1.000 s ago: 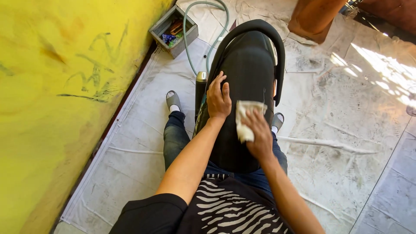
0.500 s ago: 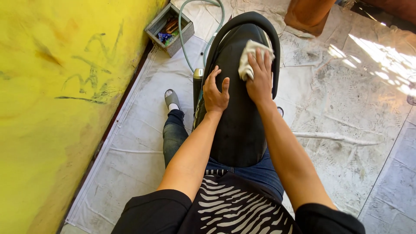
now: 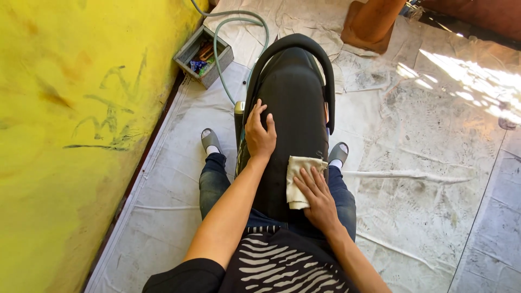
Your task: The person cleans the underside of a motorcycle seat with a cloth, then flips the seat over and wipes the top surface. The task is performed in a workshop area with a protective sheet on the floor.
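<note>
I sit astride a black scooter seat (image 3: pixel 293 103) with a black grab rail (image 3: pixel 325 70) curving round its far end. My left hand (image 3: pixel 259 133) rests flat on the seat's left side, fingers spread, holding nothing. My right hand (image 3: pixel 317 195) presses a folded cream cloth (image 3: pixel 299 176) onto the near right part of the seat, close to my body. My jeans and grey shoes (image 3: pixel 210 140) show on both sides of the seat.
A yellow wall (image 3: pixel 70 108) runs along the left. A grey box of small items (image 3: pixel 203 56) stands by the wall, with a green hose (image 3: pixel 228 32) looping past it. Dirty white sheeting (image 3: pixel 412 163) covers the floor. An orange-brown post base (image 3: pixel 372 24) stands beyond the seat.
My right hand has pulled the cloth back from the far end of the seat to the near end. My left hand has stayed on the seat's left side.
</note>
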